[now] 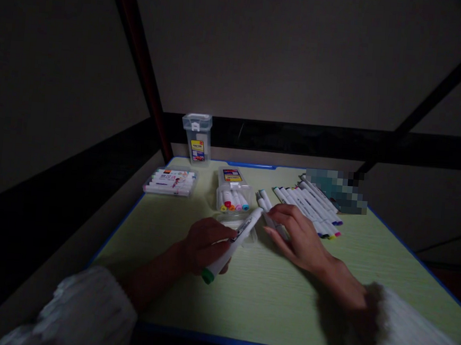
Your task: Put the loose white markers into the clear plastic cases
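My left hand (pixel 204 245) is closed around a white marker with a green end cap (pixel 233 244), held slanted above the pale green table (pixel 268 298). My right hand (pixel 299 239) lies with its fingers bent over two or three loose white markers (pixel 266 202) on the table, its fingertips touching them. Just behind my left hand sits an open clear box of markers with coloured caps (pixel 234 194), and its clear lid (pixel 249 238) appears to lie under the held marker.
A row of several white markers (pixel 311 208) lies at the right rear. A flat clear case of markers (pixel 170 181) rests at the left rear, and a tall clear box (pixel 197 138) stands at the back edge. The table has a blue rim (pixel 241 342).
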Demonstrator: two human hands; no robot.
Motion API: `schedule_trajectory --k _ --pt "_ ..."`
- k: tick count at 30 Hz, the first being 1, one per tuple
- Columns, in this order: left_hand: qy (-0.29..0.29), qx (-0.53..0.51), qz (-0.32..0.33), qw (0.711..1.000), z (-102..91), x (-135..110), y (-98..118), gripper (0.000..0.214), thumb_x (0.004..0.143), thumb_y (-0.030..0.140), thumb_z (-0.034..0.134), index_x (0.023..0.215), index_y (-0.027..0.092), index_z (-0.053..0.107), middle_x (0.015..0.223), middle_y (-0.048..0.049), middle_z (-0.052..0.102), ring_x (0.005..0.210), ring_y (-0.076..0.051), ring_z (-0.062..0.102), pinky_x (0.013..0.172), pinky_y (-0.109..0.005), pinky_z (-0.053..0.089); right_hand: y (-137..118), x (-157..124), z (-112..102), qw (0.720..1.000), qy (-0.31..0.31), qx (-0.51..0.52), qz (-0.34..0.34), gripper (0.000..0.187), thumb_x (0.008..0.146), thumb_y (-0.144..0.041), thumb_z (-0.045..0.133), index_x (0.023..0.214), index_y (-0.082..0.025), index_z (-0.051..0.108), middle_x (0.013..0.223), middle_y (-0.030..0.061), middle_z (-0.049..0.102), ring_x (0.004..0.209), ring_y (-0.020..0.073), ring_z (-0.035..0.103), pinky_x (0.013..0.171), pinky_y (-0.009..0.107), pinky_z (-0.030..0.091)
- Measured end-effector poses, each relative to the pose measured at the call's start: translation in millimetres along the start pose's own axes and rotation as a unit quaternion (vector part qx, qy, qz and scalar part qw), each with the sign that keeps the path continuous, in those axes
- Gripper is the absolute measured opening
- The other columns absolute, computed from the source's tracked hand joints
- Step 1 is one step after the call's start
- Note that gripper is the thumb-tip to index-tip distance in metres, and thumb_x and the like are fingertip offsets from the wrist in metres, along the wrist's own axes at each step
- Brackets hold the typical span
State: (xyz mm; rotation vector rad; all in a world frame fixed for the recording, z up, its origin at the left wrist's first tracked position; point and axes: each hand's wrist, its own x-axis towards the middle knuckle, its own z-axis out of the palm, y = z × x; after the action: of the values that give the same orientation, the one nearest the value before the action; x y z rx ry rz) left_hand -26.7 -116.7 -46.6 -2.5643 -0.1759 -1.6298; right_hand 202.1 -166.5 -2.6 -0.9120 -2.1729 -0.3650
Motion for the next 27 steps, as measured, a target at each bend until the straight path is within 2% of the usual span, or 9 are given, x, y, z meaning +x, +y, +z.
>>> schedule_trajectory --k 2,4,10,15,20,27 --pt "0.042 0.027 0.058 0.997 -1.8 5 0 0.022 0.080 0.042 0.047 0.091 0.023 0.048 0.088 -0.0013 0.061 0.072 -0.012 0.059 0.061 -0.026 0.049 0 -1 0 1.000 -0.004 0.001 0.002 0.018 0.083 -0.021 0.048 0.101 -0.018 0.045 0.091 0.0084 0.053 0.082 0.0186 0.053 0.067 0.033 0.049" --pt "0.058 0.055 0.083 0.993 -3.7 11 1 0.019 0.080 0.035 0.049 0.092 0.021 0.049 0.088 -0.0021 0.061 0.073 -0.011 0.058 0.060 -0.025 0.049 0 -1 0 1.000 -0.008 0.001 0.003 0.018 0.083 -0.021 0.047 0.100 -0.018 0.045 0.090 0.0085 0.053 0.081 0.0186 0.053 0.067 0.033 0.049" --pt "0.023 0.106 0.088 0.990 -7.4 26 3 0.015 0.079 0.019 0.048 0.092 0.013 0.051 0.085 -0.0078 0.059 0.076 -0.013 0.056 0.059 -0.024 0.047 -1 -1 0 1.000 -0.017 -0.001 0.008 0.016 0.083 -0.021 0.047 0.099 -0.019 0.045 0.089 0.0082 0.053 0.081 0.0186 0.053 0.066 0.032 0.049" --pt "-0.021 0.154 0.055 0.986 -7.0 34 5 0.015 0.080 0.017 0.048 0.093 0.013 0.053 0.084 -0.0077 0.060 0.077 -0.014 0.056 0.061 -0.024 0.046 -3 2 -1 1.000 -0.025 0.002 -0.008 0.015 0.084 -0.019 0.046 0.098 -0.016 0.045 0.088 0.0090 0.054 0.080 0.0180 0.053 0.067 0.030 0.048" --pt "-0.054 0.177 0.015 0.983 -3.2 36 4 0.019 0.084 0.015 0.040 0.097 0.014 0.054 0.082 -0.0062 0.061 0.073 -0.012 0.057 0.061 -0.023 0.046 -5 1 -1 0.999 -0.040 0.004 -0.024 0.014 0.085 -0.020 0.044 0.097 -0.014 0.046 0.085 0.0091 0.056 0.078 0.0176 0.053 0.066 0.030 0.048" --pt "-0.099 0.171 -0.025 0.980 1.5 36 1 0.021 0.081 0.009 0.044 0.098 0.012 0.055 0.085 -0.0073 0.063 0.075 -0.013 0.058 0.064 -0.025 0.047 -8 4 0 0.998 -0.059 0.012 -0.033 0.016 0.087 -0.022 0.039 0.099 -0.015 0.048 0.084 0.0078 0.058 0.074 0.0164 0.054 0.063 0.030 0.047"
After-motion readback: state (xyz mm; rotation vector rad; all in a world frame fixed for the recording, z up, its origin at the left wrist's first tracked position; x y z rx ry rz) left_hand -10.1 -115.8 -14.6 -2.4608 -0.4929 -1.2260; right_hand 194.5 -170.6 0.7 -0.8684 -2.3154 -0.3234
